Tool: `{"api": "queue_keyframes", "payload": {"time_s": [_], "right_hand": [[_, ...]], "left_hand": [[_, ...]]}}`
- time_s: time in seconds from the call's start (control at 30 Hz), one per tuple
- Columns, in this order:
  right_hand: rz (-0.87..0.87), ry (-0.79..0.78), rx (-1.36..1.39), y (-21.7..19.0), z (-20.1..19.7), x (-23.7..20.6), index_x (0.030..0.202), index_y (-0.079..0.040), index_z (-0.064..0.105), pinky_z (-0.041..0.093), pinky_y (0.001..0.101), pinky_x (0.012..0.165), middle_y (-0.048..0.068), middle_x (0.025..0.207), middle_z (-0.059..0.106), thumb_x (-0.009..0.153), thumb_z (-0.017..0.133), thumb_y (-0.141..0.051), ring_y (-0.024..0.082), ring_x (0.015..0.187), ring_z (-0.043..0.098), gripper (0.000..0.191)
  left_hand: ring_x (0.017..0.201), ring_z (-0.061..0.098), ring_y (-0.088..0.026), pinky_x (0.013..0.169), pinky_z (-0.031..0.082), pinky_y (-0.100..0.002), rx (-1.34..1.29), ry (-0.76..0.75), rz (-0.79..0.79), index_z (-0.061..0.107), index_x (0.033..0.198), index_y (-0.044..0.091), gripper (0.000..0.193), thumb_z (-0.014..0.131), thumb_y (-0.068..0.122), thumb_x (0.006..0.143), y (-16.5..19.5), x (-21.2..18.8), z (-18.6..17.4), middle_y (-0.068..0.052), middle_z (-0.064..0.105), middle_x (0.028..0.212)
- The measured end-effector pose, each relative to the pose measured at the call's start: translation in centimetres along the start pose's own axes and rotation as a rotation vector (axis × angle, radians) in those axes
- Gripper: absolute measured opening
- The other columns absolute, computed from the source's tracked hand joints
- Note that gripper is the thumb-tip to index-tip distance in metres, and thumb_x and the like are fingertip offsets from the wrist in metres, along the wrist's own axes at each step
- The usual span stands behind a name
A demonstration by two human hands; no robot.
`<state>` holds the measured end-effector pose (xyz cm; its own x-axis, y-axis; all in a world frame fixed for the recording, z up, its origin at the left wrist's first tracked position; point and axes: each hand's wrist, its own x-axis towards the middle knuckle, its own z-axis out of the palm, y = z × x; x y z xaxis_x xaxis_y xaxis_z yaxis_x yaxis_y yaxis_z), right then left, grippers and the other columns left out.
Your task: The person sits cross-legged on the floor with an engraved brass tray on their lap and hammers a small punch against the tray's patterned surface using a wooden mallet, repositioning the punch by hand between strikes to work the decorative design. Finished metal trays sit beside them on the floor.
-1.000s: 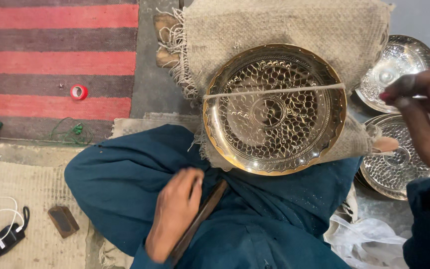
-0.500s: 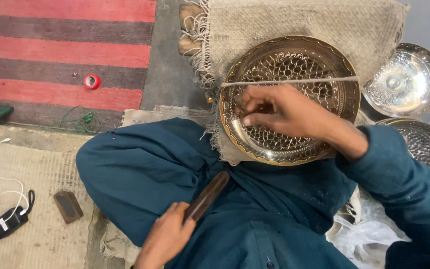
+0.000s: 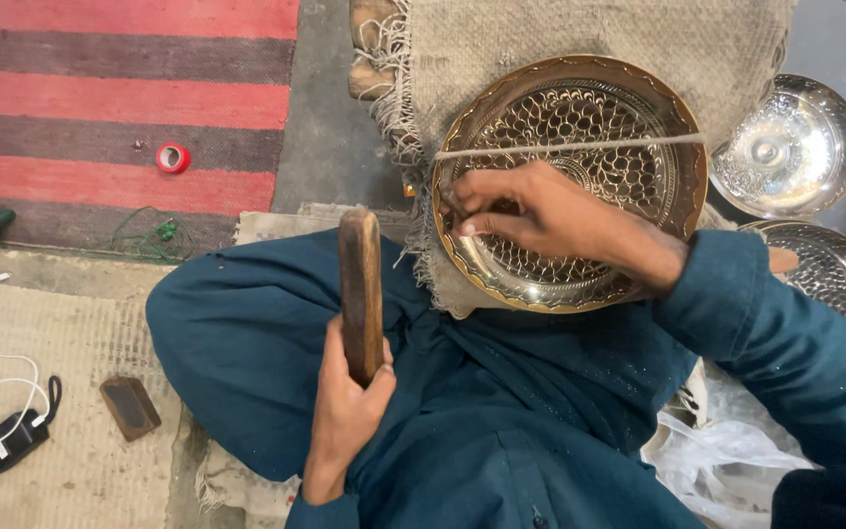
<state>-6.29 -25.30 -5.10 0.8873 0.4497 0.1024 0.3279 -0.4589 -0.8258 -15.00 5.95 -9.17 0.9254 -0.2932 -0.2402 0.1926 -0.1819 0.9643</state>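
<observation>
Hands, two, bare, sleeved in dark teal. Right hand [image 3: 540,211]: fingers pinched narrow at its own tip, apparently nipping a small tool too slight to identify, pressed onto the pierced brass plate [image 3: 638,108] lying directly beneath it. Left hand [image 3: 345,407]: wrapped tight around the lower end of a dark wooden mallet [image 3: 360,289], which stands upright above the fist, over the lap and well short of the plate.

Step in hand, by judgement: setting a point on the plate's fretwork, mallet raised but idle. Any blow would call for the pinched tip held steady and the mallet carried across to it.

Around the right hand: a taut pale cord [image 3: 629,146] crossing the plate just beyond the knuckles; burlap cloth [image 3: 580,39] under the plate; two silvery dishes [image 3: 785,152] past the wrist.

Beyond the left hand: small brown block [image 3: 129,408], black charger with white cable [image 3: 7,441], red tape roll [image 3: 172,157] on a striped rug [image 3: 100,88].
</observation>
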Motion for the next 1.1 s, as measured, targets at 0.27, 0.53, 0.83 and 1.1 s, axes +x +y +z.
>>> {"api": "queue_keyframes", "payload": {"time_s": [0.27, 0.53, 0.83, 1.1], "right_hand": [[-0.001, -0.021, -0.059, 0.5, 0.2, 0.2, 0.113, -0.008, 0.071, 0.064, 0.0378, 0.079, 0.01, 0.104, 0.079, 0.091, 0.072, -0.019, 0.021, 0.094, 0.079, 0.025], [-0.057, -0.018, -0.053, 1.2, 0.3, 0.0, 0.116, -0.007, 0.07, 0.065, 0.0384, 0.081, 0.011, 0.108, 0.079, 0.092, 0.071, -0.018, 0.023, 0.095, 0.079, 0.026], [-0.056, 0.006, -0.032, 1.1, 0.3, -0.3, 0.119, -0.006, 0.069, 0.062, 0.037, 0.077, 0.013, 0.111, 0.078, 0.093, 0.071, -0.017, 0.024, 0.097, 0.078, 0.028], [-0.091, 0.011, -0.064, 1.0, 0.2, -0.4, 0.116, -0.005, 0.069, 0.066, 0.0369, 0.078, 0.012, 0.107, 0.078, 0.092, 0.072, -0.013, 0.023, 0.094, 0.078, 0.026]], "left_hand": [[0.08, 0.074, -0.027, 0.074, 0.057, -0.039, 0.437, 0.123, 0.073, 0.048, 0.135, 0.007, 0.059, 0.065, 0.0, 0.079, 2.6, 2.8, -0.1, -0.012, 0.069, 0.087], [0.106, 0.069, -0.045, 0.085, 0.055, -0.048, 0.662, 0.182, 0.386, 0.045, 0.147, 0.008, 0.072, 0.061, -0.003, 0.078, 5.0, 4.0, -0.6, -0.025, 0.068, 0.121], [0.099, 0.069, -0.039, 0.091, 0.054, -0.048, 0.793, 0.157, 0.227, 0.046, 0.151, 0.017, 0.074, 0.065, 0.0, 0.081, 6.3, 4.8, -0.5, -0.017, 0.066, 0.103], [0.107, 0.062, -0.041, 0.09, 0.05, -0.049, 0.965, 0.224, 0.442, 0.045, 0.152, 0.018, 0.074, 0.064, -0.001, 0.083, 6.3, 4.9, -0.5, -0.019, 0.061, 0.112]]}}
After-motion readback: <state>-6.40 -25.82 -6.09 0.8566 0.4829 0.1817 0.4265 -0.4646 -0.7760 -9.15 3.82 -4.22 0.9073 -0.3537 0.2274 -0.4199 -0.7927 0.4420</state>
